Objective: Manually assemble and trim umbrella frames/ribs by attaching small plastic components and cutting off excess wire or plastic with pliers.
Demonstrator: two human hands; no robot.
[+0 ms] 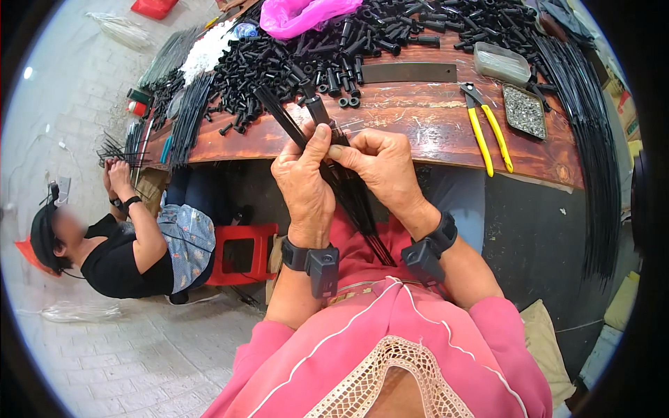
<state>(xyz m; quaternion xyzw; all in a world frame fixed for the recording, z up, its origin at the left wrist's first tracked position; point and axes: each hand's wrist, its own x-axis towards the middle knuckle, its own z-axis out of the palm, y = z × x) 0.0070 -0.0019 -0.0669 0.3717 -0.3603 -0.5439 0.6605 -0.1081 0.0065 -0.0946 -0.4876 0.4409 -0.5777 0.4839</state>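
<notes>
Over the table's near edge, I hold a bundle of thin black rods [357,211] with both hands. Its lower end slants toward my lap, and its upper ends fan out past my fingers. My left hand [304,187] is closed around the rods, its thumb pressed near the top. The thumb and fingers of my right hand [387,171] pinch the bundle from the other side, close to my left thumb. A black tubular fitting [317,110] stands up at the top of the bundle; how it joins the rods is hidden by my fingers.
Loose black plastic tubes [272,66] are heaped across the wooden table [425,129]. Yellow-handled pliers [491,132] lie at right, near a tin of small metal pieces [524,111] and a clear box [502,63]. Long rods [592,160] overhang the right edge. A co-worker [132,237] sits left.
</notes>
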